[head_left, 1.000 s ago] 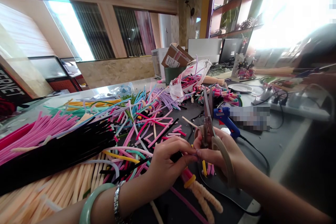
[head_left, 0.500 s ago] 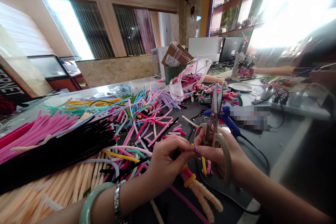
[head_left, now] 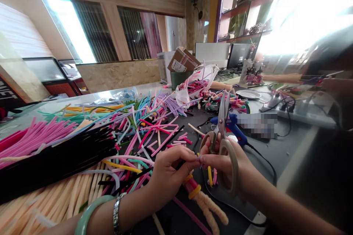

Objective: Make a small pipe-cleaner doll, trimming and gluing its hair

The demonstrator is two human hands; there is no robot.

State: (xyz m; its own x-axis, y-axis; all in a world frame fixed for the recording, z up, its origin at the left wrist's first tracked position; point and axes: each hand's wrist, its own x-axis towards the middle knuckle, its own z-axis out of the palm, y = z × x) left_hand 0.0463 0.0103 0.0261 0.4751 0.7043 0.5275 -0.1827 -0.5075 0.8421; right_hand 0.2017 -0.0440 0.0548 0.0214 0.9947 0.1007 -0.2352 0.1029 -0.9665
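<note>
My left hand pinches a small purple piece of pipe cleaner between thumb and forefinger. Under that hand is a pipe-cleaner doll with a red and yellow body and two peach legs; its upper part is hidden by my fingers. My right hand has scissors hooked on its fingers, blades up and slightly parted. Its thumb and fingertip meet my left fingertips at the same purple piece. A yellow and a pink pipe-cleaner scrap lie just behind the hands.
A blue glue gun with a black cord lies beyond the scissors. Cut pipe cleaners in many colours litter the dark mat. Black and peach bundles lie at left. A plastic bag and a power strip stand farther back.
The view has turned slightly, so hands and table sit a little more to the left. Both hands keep their pinch, and the purple piece shows more clearly between the fingertips.
</note>
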